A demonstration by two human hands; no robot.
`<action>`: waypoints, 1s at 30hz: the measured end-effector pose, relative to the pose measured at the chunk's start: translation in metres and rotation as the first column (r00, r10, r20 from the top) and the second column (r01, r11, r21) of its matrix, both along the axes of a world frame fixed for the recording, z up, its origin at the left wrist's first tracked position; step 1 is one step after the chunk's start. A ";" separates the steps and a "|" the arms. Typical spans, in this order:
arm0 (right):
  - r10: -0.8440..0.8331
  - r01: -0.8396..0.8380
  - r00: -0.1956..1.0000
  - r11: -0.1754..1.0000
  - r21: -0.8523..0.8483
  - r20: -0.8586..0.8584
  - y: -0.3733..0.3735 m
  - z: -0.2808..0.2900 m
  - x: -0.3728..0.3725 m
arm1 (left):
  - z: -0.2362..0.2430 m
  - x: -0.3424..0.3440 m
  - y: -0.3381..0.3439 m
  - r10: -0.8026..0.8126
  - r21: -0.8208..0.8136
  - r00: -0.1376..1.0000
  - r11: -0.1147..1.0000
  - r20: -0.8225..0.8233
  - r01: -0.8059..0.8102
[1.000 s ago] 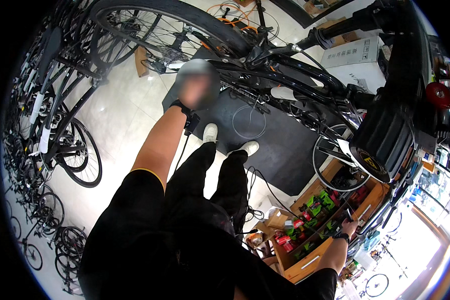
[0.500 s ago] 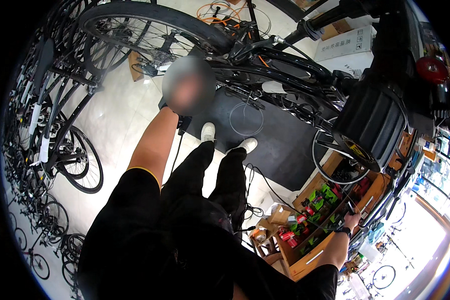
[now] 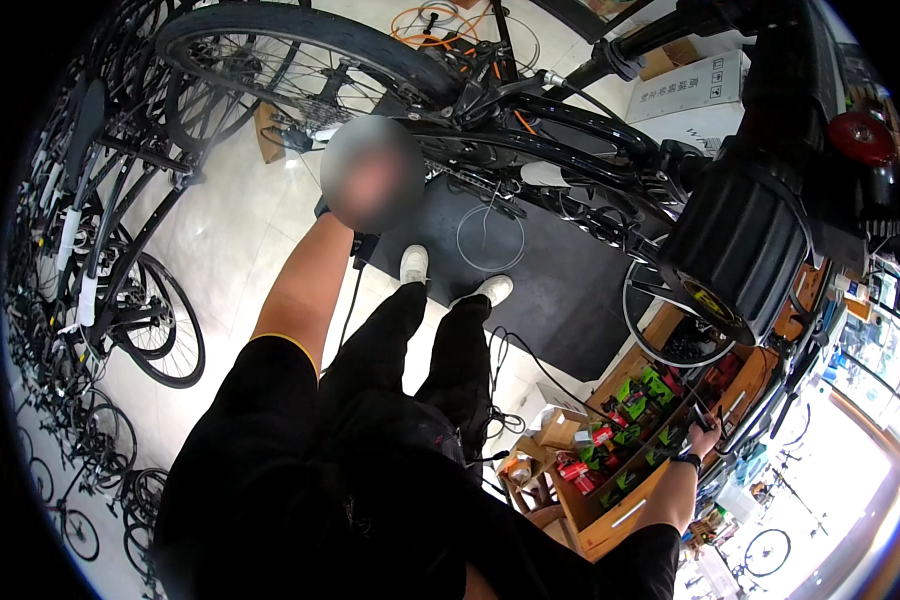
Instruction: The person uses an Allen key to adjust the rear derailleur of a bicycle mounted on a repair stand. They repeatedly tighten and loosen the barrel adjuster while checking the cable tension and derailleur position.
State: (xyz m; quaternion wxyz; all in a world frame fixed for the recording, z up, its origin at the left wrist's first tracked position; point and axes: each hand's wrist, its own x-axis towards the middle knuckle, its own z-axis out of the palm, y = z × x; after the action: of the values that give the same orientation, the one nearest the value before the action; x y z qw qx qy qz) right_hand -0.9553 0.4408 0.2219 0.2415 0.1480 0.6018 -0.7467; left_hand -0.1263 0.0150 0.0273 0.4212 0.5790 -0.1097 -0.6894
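My left arm reaches up and forward to a black bicycle (image 3: 590,140). A grey blurred disc covers my left hand (image 3: 372,175), so its fingers and anything in them are hidden; it is nearest the bicycle's rear wheel (image 3: 300,40) and chain area. Off to the right, my right hand (image 3: 705,437), with a dark band at the wrist, is over the edge of an open wooden drawer (image 3: 625,520). Its fingers are closed around a small dark object, too small to name. Red, green and black packages (image 3: 630,405) fill the drawer.
A black mat (image 3: 560,290) lies under the bicycle, with a loop of thin cable (image 3: 490,240) on it. Many bicycles (image 3: 140,310) stand along the left. A white carton (image 3: 690,95) sits at the back right. A black cord (image 3: 540,365) trails beside my legs.
The view has shifted very slightly. Both hands stay in nearly the same places.
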 end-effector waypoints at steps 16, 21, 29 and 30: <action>0.884 0.477 0.255 -0.467 0.744 0.392 0.000 0.030 0.015 | -0.044 0.016 0.017 -0.137 -0.343 0.923 0.901 0.359 0.267; 0.918 0.475 0.260 -0.392 0.788 0.301 -0.001 0.049 0.037 | 0.003 -0.008 0.020 -0.110 -0.343 0.985 0.927 0.134 0.150; 0.927 0.186 0.376 -0.058 0.981 -0.016 -0.003 0.045 0.039 | 0.000 -0.002 0.018 -0.106 -0.329 0.912 0.911 0.396 0.248; 0.880 0.068 0.474 -0.006 0.998 -0.027 -0.007 0.048 0.043 | 0.001 -0.004 0.018 -0.099 -0.337 0.907 0.907 0.408 0.251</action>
State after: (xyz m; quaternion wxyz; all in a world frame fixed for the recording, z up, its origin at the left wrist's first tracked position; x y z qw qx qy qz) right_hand -0.9125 0.4335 0.2695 0.0775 -0.2534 0.9633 -0.0426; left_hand -0.1298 0.0334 0.0279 0.4316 0.5963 -0.3743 -0.5640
